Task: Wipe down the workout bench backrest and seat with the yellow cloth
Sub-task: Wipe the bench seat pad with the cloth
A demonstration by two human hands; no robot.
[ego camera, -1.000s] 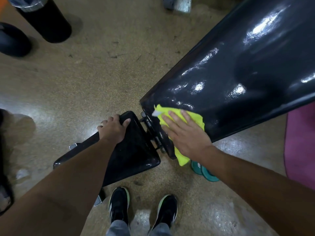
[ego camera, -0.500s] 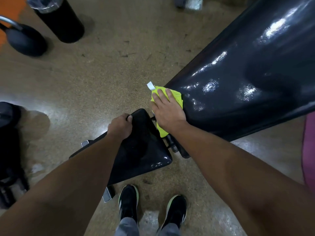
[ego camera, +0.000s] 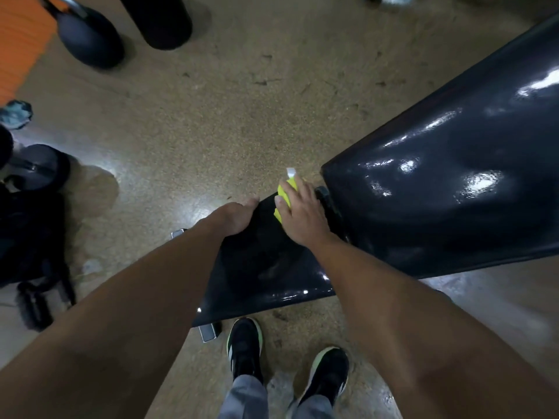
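Observation:
The glossy black backrest (ego camera: 447, 189) of the workout bench slopes up to the right. Its smaller black seat (ego camera: 266, 267) lies below centre, separated from the backrest by a hinge gap. My right hand (ego camera: 302, 216) presses the yellow cloth (ego camera: 286, 195) flat onto the seat's far corner, next to that gap; most of the cloth is hidden under the palm, and a white tag sticks out at its top. My left hand (ego camera: 233, 217) grips the seat's far left edge, fingers curled over it.
A black kettlebell (ego camera: 87, 37) and a black cylinder (ego camera: 157, 19) stand on the brown floor at the top left, beside an orange mat (ego camera: 18, 46). A black bag (ego camera: 30, 237) lies at the left. My shoes (ego camera: 245, 346) stand just below the seat.
My right hand has carried the cloth leftward, off the backrest's lower end and across the gap onto the seat. My left hand has kept its grip on the seat edge.

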